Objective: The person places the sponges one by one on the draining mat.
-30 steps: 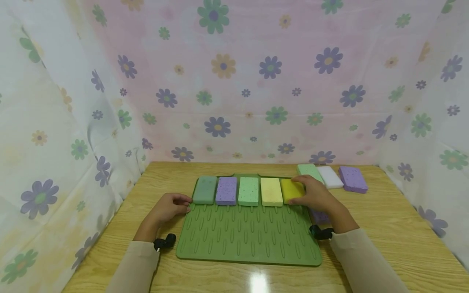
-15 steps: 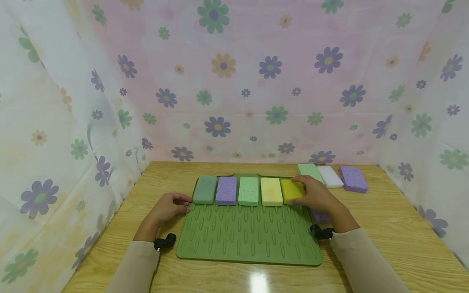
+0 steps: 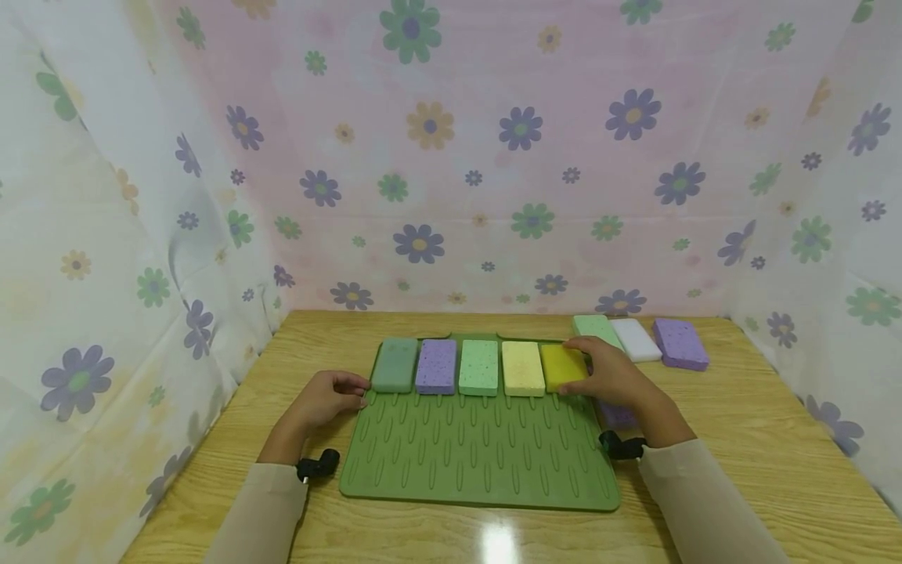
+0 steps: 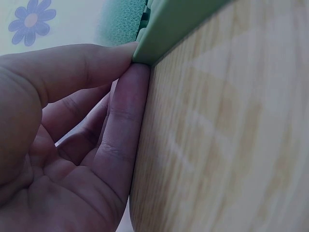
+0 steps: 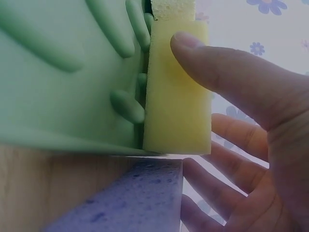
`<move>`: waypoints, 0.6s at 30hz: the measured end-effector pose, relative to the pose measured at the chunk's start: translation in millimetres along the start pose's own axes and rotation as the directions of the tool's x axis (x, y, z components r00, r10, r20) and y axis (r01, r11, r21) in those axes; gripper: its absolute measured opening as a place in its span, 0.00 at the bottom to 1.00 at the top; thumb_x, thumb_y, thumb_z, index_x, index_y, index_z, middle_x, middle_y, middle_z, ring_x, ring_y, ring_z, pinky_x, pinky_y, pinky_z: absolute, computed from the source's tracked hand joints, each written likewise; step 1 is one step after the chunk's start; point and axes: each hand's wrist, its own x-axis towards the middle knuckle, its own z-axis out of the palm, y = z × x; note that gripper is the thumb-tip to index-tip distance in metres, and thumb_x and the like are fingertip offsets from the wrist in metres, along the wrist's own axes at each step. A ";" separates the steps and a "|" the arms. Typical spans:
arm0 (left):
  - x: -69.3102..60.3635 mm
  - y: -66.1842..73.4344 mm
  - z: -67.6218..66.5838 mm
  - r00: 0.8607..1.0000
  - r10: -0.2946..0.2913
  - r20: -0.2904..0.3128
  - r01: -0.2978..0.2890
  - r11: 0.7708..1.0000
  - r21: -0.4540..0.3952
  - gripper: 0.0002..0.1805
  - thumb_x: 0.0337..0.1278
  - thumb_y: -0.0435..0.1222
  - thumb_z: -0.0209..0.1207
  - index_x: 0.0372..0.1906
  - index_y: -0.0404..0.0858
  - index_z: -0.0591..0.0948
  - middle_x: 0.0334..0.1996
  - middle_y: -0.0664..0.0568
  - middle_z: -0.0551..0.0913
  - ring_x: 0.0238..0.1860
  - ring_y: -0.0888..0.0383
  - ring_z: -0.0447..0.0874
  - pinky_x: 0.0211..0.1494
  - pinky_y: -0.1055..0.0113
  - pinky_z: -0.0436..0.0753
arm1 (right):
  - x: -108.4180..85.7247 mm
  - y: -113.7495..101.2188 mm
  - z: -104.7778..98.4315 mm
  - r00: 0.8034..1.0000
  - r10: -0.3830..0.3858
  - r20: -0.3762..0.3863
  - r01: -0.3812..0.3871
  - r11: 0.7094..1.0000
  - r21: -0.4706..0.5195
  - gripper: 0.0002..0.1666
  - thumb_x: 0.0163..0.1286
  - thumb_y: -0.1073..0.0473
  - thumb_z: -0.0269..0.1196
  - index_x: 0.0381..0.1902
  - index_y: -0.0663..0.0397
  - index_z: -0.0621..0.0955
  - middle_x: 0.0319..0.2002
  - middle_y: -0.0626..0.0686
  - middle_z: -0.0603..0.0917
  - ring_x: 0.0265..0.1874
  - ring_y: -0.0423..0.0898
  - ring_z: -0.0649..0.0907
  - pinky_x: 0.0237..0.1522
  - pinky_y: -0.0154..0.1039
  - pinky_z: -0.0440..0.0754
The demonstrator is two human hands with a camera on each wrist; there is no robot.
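A green ridged mat [image 3: 479, 462] lies on the table with a row of sponges along its far edge. At the right end of that row, my right hand [image 3: 623, 384] holds a darker yellow sponge [image 3: 562, 370], thumb on its near side and fingers towards its far side. The right wrist view shows the thumb pressed on this sponge [image 5: 178, 116], flat beside the mat's ridges [image 5: 126, 105]. My left hand [image 3: 320, 403] is at the mat's left edge; in the left wrist view thumb and forefinger pinch the mat's edge [image 4: 169, 24].
Grey-green [image 3: 395, 365], purple [image 3: 436, 366], light green [image 3: 478, 367] and pale yellow [image 3: 523, 368] sponges share the row. Off the mat at the back right lie light green [image 3: 597, 329], white [image 3: 636, 340] and purple [image 3: 680, 345] ones. Another purple sponge [image 3: 617, 415] is partly under my right arm.
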 end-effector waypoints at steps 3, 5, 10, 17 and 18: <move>0.4 -0.1 0.1 1.000 0.002 -0.001 -0.002 1.000 0.005 0.17 0.65 0.34 0.68 0.57 0.36 0.85 0.53 0.45 0.85 0.51 0.54 0.84 0.50 0.62 0.87 | -0.6 -0.2 -1.2 1.000 -0.006 -0.001 0.006 1.000 0.000 0.56 0.57 0.44 0.80 0.75 0.62 0.69 0.75 0.68 0.68 0.73 0.70 0.67 0.70 0.69 0.68; 0.3 -0.1 0.1 1.000 0.000 -0.003 0.000 1.000 0.004 0.17 0.65 0.33 0.68 0.57 0.36 0.85 0.53 0.45 0.85 0.51 0.54 0.84 0.50 0.61 0.87 | -0.7 -0.5 -1.7 1.000 -0.010 0.000 0.010 1.000 0.001 0.56 0.57 0.43 0.80 0.75 0.61 0.69 0.75 0.68 0.68 0.73 0.70 0.67 0.70 0.69 0.68; 0.0 1.4 -0.2 1.000 -0.003 -0.004 0.003 1.000 0.011 0.17 0.65 0.34 0.68 0.57 0.37 0.85 0.53 0.45 0.85 0.52 0.54 0.84 0.50 0.61 0.87 | -1.8 0.0 -3.7 1.000 -0.012 0.005 0.012 1.000 0.009 0.57 0.57 0.43 0.80 0.76 0.60 0.68 0.76 0.67 0.66 0.73 0.70 0.66 0.69 0.70 0.69; -1.4 4.0 0.3 1.000 -0.015 -0.003 0.015 1.000 -0.003 0.17 0.65 0.33 0.68 0.57 0.36 0.85 0.53 0.45 0.85 0.52 0.54 0.84 0.51 0.61 0.87 | -4.1 0.1 -8.4 1.000 -0.020 0.013 0.019 1.000 0.007 0.57 0.57 0.42 0.80 0.76 0.61 0.68 0.76 0.67 0.65 0.74 0.70 0.65 0.69 0.71 0.67; -2.1 4.7 0.5 1.000 -0.013 -0.001 0.013 1.000 -0.007 0.18 0.65 0.34 0.68 0.58 0.36 0.85 0.54 0.44 0.85 0.52 0.53 0.84 0.51 0.61 0.87 | -5.0 0.2 -9.3 1.000 -0.021 0.013 0.021 1.000 0.005 0.57 0.57 0.42 0.80 0.76 0.61 0.68 0.76 0.67 0.66 0.74 0.70 0.65 0.69 0.71 0.67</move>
